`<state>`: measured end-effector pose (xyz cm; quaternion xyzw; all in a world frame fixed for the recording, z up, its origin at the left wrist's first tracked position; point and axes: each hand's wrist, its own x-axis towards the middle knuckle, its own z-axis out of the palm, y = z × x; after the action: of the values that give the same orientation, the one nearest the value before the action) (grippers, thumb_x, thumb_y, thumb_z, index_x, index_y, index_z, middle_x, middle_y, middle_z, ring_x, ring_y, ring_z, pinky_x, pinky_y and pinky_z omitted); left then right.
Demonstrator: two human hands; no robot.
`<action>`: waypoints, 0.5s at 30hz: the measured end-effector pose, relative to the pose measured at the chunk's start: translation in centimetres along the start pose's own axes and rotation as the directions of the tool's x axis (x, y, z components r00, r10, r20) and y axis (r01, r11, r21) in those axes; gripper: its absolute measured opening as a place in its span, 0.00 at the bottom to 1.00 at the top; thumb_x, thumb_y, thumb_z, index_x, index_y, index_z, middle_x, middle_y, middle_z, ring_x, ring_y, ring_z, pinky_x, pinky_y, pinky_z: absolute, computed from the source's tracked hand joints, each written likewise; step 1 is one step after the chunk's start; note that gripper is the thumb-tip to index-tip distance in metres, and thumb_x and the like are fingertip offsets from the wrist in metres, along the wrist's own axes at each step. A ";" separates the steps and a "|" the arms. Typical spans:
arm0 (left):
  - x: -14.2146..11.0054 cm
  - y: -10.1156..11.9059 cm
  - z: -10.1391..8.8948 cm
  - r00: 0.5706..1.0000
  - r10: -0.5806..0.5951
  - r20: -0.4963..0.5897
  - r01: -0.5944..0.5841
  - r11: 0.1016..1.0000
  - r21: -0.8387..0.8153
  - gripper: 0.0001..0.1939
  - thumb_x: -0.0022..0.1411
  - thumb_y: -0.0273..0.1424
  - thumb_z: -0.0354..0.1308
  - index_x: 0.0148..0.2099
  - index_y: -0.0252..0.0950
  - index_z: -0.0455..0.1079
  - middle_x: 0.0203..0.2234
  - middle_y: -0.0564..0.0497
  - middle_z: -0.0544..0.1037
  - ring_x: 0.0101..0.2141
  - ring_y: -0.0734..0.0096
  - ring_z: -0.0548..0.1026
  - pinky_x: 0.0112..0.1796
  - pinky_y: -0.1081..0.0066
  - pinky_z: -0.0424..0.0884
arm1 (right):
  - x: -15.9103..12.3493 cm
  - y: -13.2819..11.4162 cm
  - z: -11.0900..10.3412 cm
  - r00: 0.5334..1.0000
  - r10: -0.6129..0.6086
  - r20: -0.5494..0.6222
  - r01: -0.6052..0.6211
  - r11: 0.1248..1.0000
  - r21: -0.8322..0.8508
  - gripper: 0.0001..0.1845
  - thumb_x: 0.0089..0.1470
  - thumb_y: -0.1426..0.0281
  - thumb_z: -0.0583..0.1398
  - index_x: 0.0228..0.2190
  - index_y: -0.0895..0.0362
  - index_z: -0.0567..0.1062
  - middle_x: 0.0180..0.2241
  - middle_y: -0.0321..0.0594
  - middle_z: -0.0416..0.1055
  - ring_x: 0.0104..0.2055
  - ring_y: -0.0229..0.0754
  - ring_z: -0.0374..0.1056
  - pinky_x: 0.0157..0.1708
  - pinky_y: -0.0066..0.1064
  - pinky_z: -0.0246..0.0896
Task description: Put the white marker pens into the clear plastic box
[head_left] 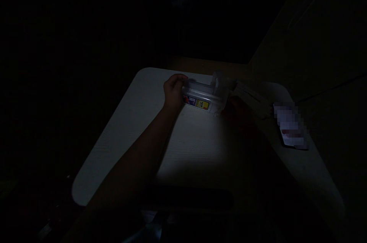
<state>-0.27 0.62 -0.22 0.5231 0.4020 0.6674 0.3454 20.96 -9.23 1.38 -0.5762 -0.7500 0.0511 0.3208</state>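
Observation:
A clear plastic container with a yellow and dark blue label lies on its side over the white table. Around its left end are the fingers of my left hand, closed on it. My right hand is in deep shadow at the container's right end, close against it. Its fingers are too dark to make out, so their grip is unclear. A raised clear plastic part, perhaps a lid or rim, shows at the container's right end.
Just right of the container is a pale, dim, flat-sided object, its kind unclear. A lit phone with a blurred screen lies near the table's right edge. A thin cable runs off to the right. The surroundings are very dark.

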 end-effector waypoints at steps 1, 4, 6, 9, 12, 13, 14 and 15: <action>0.0 0.0 0.0 1.000 0.002 -0.001 -0.002 1.000 0.000 0.07 0.52 0.33 0.52 0.27 0.37 0.69 0.21 0.53 0.69 0.26 0.73 0.69 0.29 0.72 0.66 | 0.0 0.0 0.0 1.000 -0.007 0.009 0.007 1.000 0.001 0.15 0.48 0.64 0.57 0.37 0.58 0.72 0.38 0.46 0.71 0.41 0.46 0.67 0.40 0.39 0.62; 0.1 -0.2 -0.1 1.000 -0.001 0.008 0.001 1.000 0.005 0.07 0.52 0.32 0.51 0.27 0.37 0.69 0.22 0.53 0.70 0.26 0.74 0.69 0.29 0.72 0.66 | 0.0 0.1 0.1 1.000 -0.021 0.012 0.022 1.000 -0.010 0.17 0.49 0.63 0.56 0.41 0.57 0.71 0.42 0.47 0.70 0.45 0.48 0.66 0.42 0.42 0.61; 0.1 -0.4 -0.1 1.000 -0.003 0.013 0.003 1.000 0.013 0.07 0.52 0.32 0.51 0.28 0.37 0.69 0.22 0.53 0.70 0.26 0.74 0.69 0.29 0.72 0.66 | 0.0 0.1 0.2 0.999 -0.033 0.005 0.033 0.999 -0.011 0.16 0.50 0.63 0.55 0.40 0.57 0.71 0.41 0.46 0.70 0.44 0.47 0.66 0.43 0.42 0.61; 0.1 -0.4 -0.2 1.000 0.008 0.011 -0.009 1.000 0.014 0.07 0.52 0.32 0.51 0.28 0.38 0.70 0.23 0.53 0.71 0.27 0.73 0.69 0.29 0.72 0.66 | 0.0 0.1 0.0 1.000 -0.021 -0.013 0.021 1.000 -0.008 0.14 0.50 0.64 0.54 0.37 0.58 0.72 0.38 0.46 0.72 0.41 0.46 0.67 0.41 0.40 0.63; 0.0 -0.3 -0.1 1.000 0.013 0.002 -0.013 1.000 0.021 0.07 0.52 0.32 0.52 0.28 0.38 0.70 0.22 0.53 0.71 0.27 0.73 0.69 0.29 0.72 0.66 | -0.1 0.2 -0.5 0.998 0.022 -0.064 -0.024 0.999 -0.030 0.14 0.51 0.64 0.54 0.35 0.58 0.73 0.36 0.46 0.72 0.40 0.46 0.68 0.39 0.39 0.63; 0.0 -0.2 -0.1 1.000 0.013 -0.001 -0.013 1.000 0.026 0.07 0.52 0.32 0.52 0.28 0.37 0.70 0.22 0.53 0.71 0.27 0.73 0.69 0.29 0.72 0.66 | -0.1 0.3 -0.7 0.996 0.025 -0.086 -0.029 0.999 -0.036 0.13 0.51 0.64 0.53 0.33 0.58 0.73 0.35 0.45 0.72 0.39 0.46 0.68 0.39 0.38 0.63; 0.0 -0.1 -0.1 1.000 0.013 -0.001 -0.013 0.999 0.030 0.07 0.52 0.32 0.52 0.28 0.37 0.70 0.22 0.53 0.71 0.27 0.73 0.69 0.29 0.72 0.66 | -0.2 0.4 -0.8 0.994 0.024 -0.106 -0.028 0.999 -0.037 0.12 0.51 0.64 0.53 0.32 0.57 0.73 0.34 0.44 0.72 0.38 0.45 0.68 0.38 0.38 0.63; 0.0 0.0 -0.1 1.000 0.012 0.001 -0.012 0.999 0.030 0.07 0.52 0.32 0.52 0.28 0.37 0.70 0.22 0.53 0.71 0.27 0.73 0.69 0.29 0.72 0.66 | -0.3 0.5 -0.9 0.992 0.022 -0.121 -0.026 0.999 -0.035 0.12 0.51 0.65 0.52 0.31 0.57 0.73 0.33 0.43 0.72 0.37 0.44 0.68 0.37 0.37 0.63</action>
<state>-0.37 0.63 -0.26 0.5309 0.4088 0.6632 0.3335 21.91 -9.54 1.74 -0.5930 -0.7230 0.0064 0.3545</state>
